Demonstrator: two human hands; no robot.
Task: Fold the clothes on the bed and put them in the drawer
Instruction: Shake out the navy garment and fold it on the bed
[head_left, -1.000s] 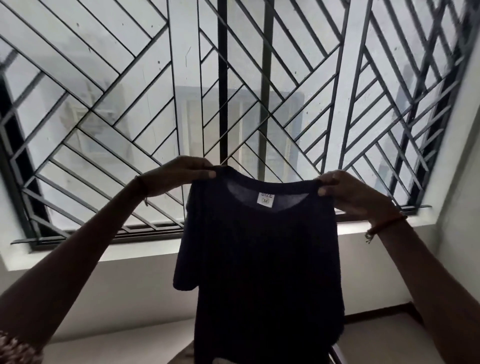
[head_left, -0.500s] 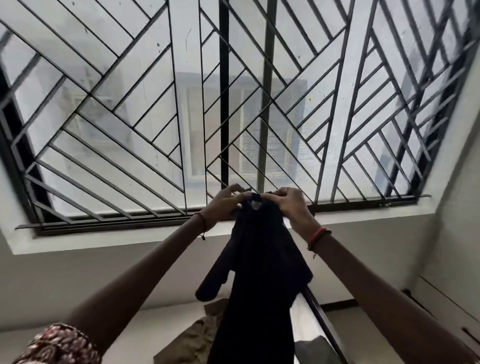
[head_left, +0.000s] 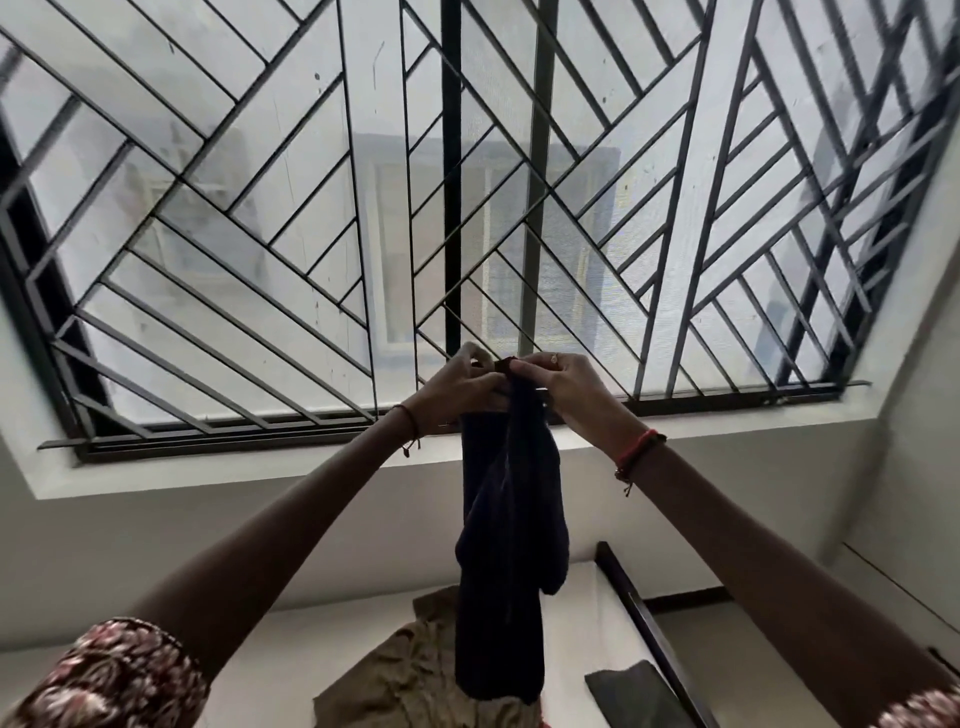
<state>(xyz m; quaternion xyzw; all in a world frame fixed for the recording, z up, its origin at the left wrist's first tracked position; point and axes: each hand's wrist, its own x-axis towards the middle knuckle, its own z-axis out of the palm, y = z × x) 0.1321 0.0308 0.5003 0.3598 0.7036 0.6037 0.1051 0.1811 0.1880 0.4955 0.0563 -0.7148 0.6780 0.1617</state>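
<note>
Shirt: dark navy shirt (head_left: 506, 545), folded lengthwise into a narrow hanging strip, one sleeve bulging out on the right side; held up in front of the window (head_left: 311, 208), above the bed (head_left: 576, 613).
Left hand: left hand (head_left: 457, 387) pinches the shirt's top edge, fingers curled round the cloth.
Right hand: right hand (head_left: 563, 382) grips the same top edge, touching the left hand.
Bed: an olive garment (head_left: 415, 670) lies crumpled under the shirt; a dark folded piece (head_left: 631, 693) lies to its right.
</note>
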